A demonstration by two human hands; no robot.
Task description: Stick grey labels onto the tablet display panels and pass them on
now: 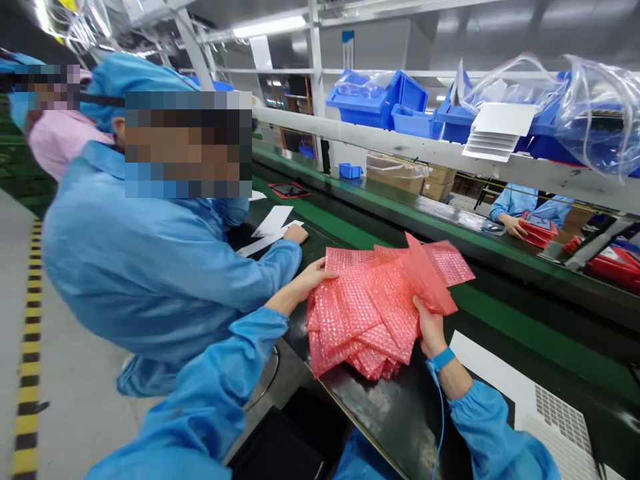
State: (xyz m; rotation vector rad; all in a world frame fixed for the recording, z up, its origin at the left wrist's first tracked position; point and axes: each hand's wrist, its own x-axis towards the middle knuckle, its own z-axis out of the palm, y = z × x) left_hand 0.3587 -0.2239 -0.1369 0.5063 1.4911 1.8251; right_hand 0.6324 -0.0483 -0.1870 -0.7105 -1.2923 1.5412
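Note:
A loose pile of pink bubble wrap bags (357,303) lies fanned out at the edge of the dark bench, its front part overhanging. My left hand (311,279) grips the pile's left side, thumb on top and the other fingers mostly hidden beneath. On the right, my right hand (430,327) is closed on the bags' edge, below one bag that stands up at a slant (431,277). A blue wrist strap (441,360) with a cord circles my right wrist.
White label sheets (555,407) lie right of my right hand. A co-worker in a blue smock (165,267) sits close on the left, beside white paper strips (273,223). Blue bins (367,100) line the shelf above the green conveyor (500,320). Another person's hand (514,227) is across the line.

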